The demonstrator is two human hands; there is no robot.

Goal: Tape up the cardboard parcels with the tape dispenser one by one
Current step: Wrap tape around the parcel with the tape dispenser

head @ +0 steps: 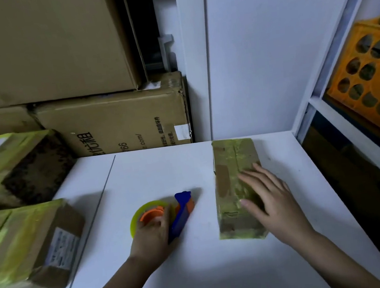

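Observation:
A narrow cardboard parcel [232,169] wrapped in yellow-green tape lies lengthwise on the white table [201,275], right of centre. My right hand [270,202] rests flat on its near right half, fingers straight and spread. The tape dispenser [181,211], blue with an orange hub and a yellow-green tape roll, lies on the table left of the parcel. My left hand [151,237] holds the dispenser from the near side, fingers curled over the roll. Two taped parcels sit at the left: one near [26,247], one farther back [18,166].
Large brown cartons [113,122] are stacked behind the table at the back left. A white panel [270,60] rises behind the parcel. On the right, a white shelf frame [336,90] holds an orange crate [368,76]. A dark seam line [87,237] crosses the table.

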